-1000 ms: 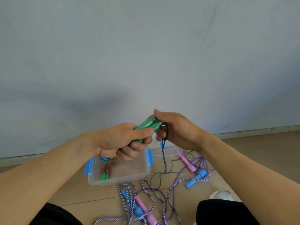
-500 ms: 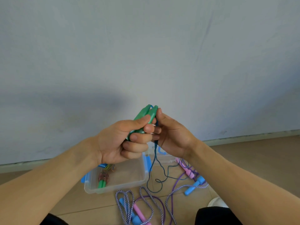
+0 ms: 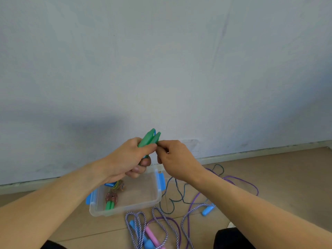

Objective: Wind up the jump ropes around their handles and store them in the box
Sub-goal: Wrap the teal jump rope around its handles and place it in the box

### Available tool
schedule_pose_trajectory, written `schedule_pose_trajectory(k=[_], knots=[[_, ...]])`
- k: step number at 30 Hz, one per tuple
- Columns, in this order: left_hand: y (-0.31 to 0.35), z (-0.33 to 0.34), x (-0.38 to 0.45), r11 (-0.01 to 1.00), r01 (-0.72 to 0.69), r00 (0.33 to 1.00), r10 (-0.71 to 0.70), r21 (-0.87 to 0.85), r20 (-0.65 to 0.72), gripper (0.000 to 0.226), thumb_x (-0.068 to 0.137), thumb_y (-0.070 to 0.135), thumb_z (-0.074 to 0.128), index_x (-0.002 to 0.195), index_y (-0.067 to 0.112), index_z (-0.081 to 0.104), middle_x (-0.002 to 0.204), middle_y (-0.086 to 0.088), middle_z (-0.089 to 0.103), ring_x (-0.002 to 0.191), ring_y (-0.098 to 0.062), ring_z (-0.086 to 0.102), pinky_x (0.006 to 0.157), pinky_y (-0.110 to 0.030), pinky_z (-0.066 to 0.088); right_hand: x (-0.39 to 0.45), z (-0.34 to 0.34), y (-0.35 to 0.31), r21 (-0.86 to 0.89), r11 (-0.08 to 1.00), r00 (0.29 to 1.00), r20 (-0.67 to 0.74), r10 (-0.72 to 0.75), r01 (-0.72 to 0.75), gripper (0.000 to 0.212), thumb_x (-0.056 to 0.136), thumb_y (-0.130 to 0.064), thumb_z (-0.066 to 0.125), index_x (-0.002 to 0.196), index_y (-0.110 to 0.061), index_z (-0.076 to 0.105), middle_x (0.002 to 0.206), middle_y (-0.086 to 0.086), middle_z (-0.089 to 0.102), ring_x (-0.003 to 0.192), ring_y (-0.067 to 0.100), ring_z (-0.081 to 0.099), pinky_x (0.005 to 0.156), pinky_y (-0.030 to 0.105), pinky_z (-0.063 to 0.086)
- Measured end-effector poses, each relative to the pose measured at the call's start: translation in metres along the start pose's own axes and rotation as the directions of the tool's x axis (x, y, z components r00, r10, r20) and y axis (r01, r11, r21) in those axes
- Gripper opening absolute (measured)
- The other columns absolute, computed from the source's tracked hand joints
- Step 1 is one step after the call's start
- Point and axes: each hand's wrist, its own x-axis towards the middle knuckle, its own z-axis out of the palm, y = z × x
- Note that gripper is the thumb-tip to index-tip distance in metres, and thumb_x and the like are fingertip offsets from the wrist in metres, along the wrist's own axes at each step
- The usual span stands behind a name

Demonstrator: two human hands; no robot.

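Head view | left hand grips green handles | right hand pinches cord

My left hand grips two green handles side by side, tips tilted up toward the wall. My right hand pinches at them beside my left thumb. Below, a dark teal cord trails on the floor beside the clear box, where a wound rope lies.
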Motion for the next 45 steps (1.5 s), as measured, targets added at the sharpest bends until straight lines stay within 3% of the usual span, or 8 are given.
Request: schedule_pose_trajectory(k=[3, 6, 9, 20, 27, 33, 39, 45], knots=[[0.003, -0.002, -0.001, 0.989, 0.001, 0.996, 0.013, -0.149, 0.093, 0.020, 0.098, 0.032, 0.055, 0.097, 0.015, 0.044, 0.060, 0.000, 0.036, 0.046, -0.010, 0.021, 0.042, -0.019, 0.013, 0.003, -0.004, 0.003, 0.270, 0.952, 0.989, -0.001, 0.151, -0.145, 0.025, 0.097, -0.013, 0.050, 0.081, -0.006, 0.068, 0.058, -0.003, 0.060, 0.043, 0.007, 0.038, 0.045, 0.021, 0.033], [0.007, -0.005, -0.002, 0.951, -0.015, 0.982, 0.073, -0.309, 0.175, 0.024, 0.094, 0.034, 0.056, 0.105, 0.020, 0.040, 0.058, 0.002, 0.034, 0.044, -0.009, 0.020, 0.042, -0.022, 0.011, 0.007, -0.013, 0.000, 0.732, 0.592, 0.929, 0.156, 0.337, -0.338, 0.013, 0.095, -0.015, 0.062, 0.097, -0.005, 0.070, 0.073, 0.000, 0.068, 0.049, 0.008, 0.045, 0.045, 0.021, 0.036], [0.010, -0.005, -0.004, 0.921, 0.014, 0.959, 0.099, -0.390, 0.267, 0.031, 0.095, 0.033, 0.054, 0.118, 0.017, 0.041, 0.056, 0.004, 0.033, 0.041, -0.007, 0.023, 0.042, -0.022, 0.012, 0.007, -0.014, -0.003, 0.776, 0.451, 0.891, 0.316, 0.325, -0.440, 0.010, 0.093, -0.019, 0.064, 0.089, -0.011, 0.068, 0.071, -0.002, 0.064, 0.046, 0.005, 0.042, 0.043, 0.017, 0.032], [0.009, -0.020, 0.007, 0.978, 0.041, 0.999, -0.035, -0.205, 0.032, 0.020, 0.099, 0.027, 0.054, 0.095, 0.017, 0.036, 0.060, 0.000, 0.039, 0.043, -0.010, 0.026, 0.041, -0.021, 0.012, 0.002, -0.007, 0.000, 0.051, 0.993, 0.988, 0.113, 0.101, -0.107, 0.024, 0.094, -0.034, 0.058, 0.091, -0.015, 0.074, 0.063, -0.003, 0.064, 0.045, 0.004, 0.046, 0.046, 0.014, 0.037], [-0.013, -0.042, 0.016, 0.892, 0.133, 0.991, -0.105, 0.432, -0.088, 0.023, 0.101, 0.030, 0.052, 0.105, 0.011, 0.040, 0.061, -0.003, 0.052, 0.040, -0.012, 0.037, 0.039, -0.020, 0.024, 0.001, -0.024, 0.010, -0.344, 0.933, 0.994, -0.010, -0.113, 0.102, 0.017, 0.091, -0.026, 0.061, 0.093, -0.018, 0.076, 0.069, -0.007, 0.064, 0.066, 0.014, 0.062, 0.055, 0.019, 0.044], [-0.017, -0.015, 0.010, 0.541, 0.029, 0.943, -0.293, 0.840, 0.156, 0.020, 0.097, 0.035, 0.054, 0.101, 0.019, 0.042, 0.063, 0.003, 0.056, 0.050, -0.017, 0.050, 0.046, -0.023, 0.041, 0.006, -0.039, 0.007, -0.347, 0.861, 0.924, 0.051, -0.378, 0.372, 0.009, 0.082, -0.034, 0.075, 0.081, -0.025, 0.076, 0.071, -0.012, 0.067, 0.061, 0.003, 0.053, 0.061, 0.020, 0.044], [-0.012, 0.005, 0.001, 0.721, -0.259, 0.893, -0.075, 0.643, 0.444, 0.023, 0.098, 0.028, 0.057, 0.119, 0.028, 0.046, 0.074, -0.010, 0.048, 0.060, -0.019, 0.045, 0.054, -0.033, 0.046, 0.011, -0.045, 0.031, -0.052, 0.993, 0.993, 0.043, -0.106, 0.109, 0.013, 0.081, -0.035, 0.078, 0.072, -0.026, 0.076, 0.055, -0.013, 0.058, 0.051, 0.004, 0.045, 0.055, 0.016, 0.038], [0.000, 0.004, -0.004, 0.960, -0.207, 0.938, 0.140, 0.190, 0.316, 0.026, 0.095, 0.015, 0.061, 0.117, 0.005, 0.051, 0.056, 0.006, 0.044, 0.044, -0.005, 0.038, 0.039, -0.019, 0.031, 0.012, -0.049, 0.029, 0.152, 0.982, 0.958, 0.279, 0.067, -0.113, 0.030, 0.095, -0.036, 0.059, 0.074, -0.018, 0.070, 0.058, -0.003, 0.057, 0.047, 0.011, 0.036, 0.047, 0.022, 0.034]])
